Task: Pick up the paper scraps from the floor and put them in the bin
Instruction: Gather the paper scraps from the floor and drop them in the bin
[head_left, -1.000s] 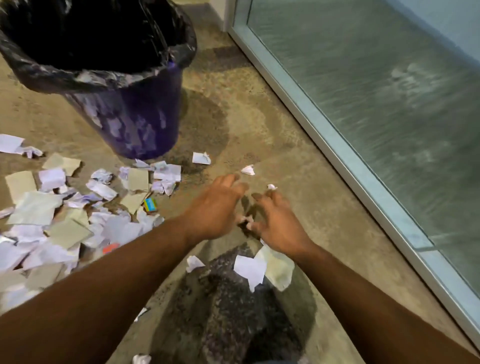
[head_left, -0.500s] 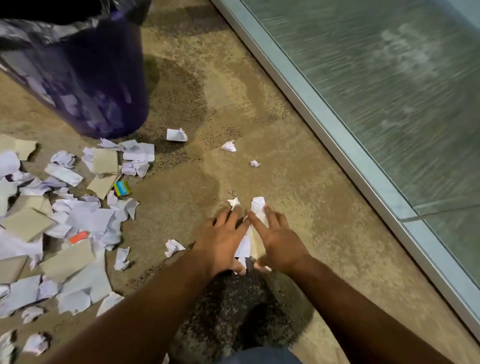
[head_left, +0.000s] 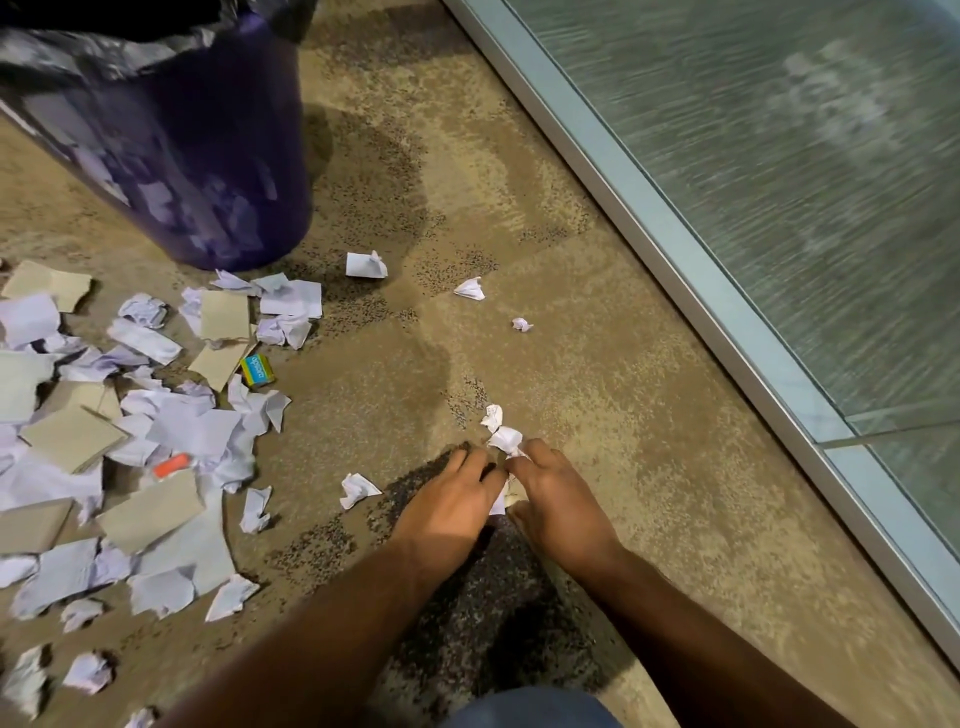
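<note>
Paper scraps (head_left: 503, 441) lie bunched on the floor (head_left: 597, 415) between the person's two hands, a crumpled white wad poking out just past the fingertips and a strip of white showing in the gap between the palms. The left hand (head_left: 447, 506) and right hand (head_left: 558, 501) press in from either side, fingers curled down onto the carpet; each grip is closing around the gathered paper, though whether either has it fully clenched cannot be told. One small scrap (head_left: 357, 488) lies just left of the left hand. Farther ahead three loose bits (head_left: 470, 289) sit well apart on bare carpet. To the left a wide litter of white and tan pieces (head_left: 130, 431) covers the floor, with a small blue-and-yellow box (head_left: 256, 369) and an orange bit (head_left: 171, 465) among it. The purple bin (head_left: 208, 156), lined with a black bag (head_left: 78, 47), stands at upper left. A metal-framed glass panel (head_left: 779, 182) runs along the right.
</note>
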